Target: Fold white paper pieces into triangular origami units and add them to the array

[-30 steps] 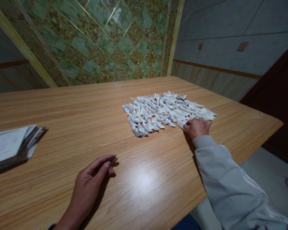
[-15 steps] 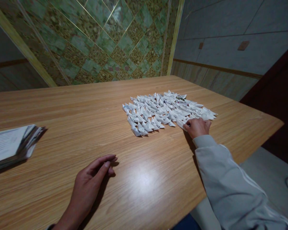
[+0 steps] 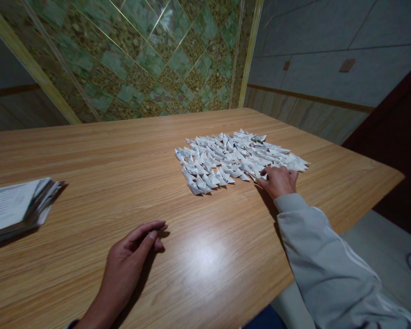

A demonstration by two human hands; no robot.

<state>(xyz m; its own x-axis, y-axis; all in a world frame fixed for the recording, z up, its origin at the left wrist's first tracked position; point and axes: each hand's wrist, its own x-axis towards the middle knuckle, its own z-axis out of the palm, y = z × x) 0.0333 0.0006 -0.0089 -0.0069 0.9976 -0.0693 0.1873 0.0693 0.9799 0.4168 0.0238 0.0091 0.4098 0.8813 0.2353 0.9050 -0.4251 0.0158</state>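
At paper boats (image 3: 233, 158), near right: right hand (image 3: 279, 181), nearer.
Touching boat (image 3: 255, 177) to left; cannot tell if pinching. Left hand (image 3: 127, 255) loosely spread.

No readable text
The paper stack (image 3: 17, 205) bears rows of print (image 3: 2, 211) on top, too blurred to make out; the boats (image 3: 222, 156) show small dark marks, none of them legible.

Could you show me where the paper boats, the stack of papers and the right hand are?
Paper boats (image 3: 238, 157), head view: on the folded paper near the group's middle.
Stack of papers (image 3: 11, 204), head view: on its top sheet.
Right hand (image 3: 280, 183), head view: on the back of the hand.
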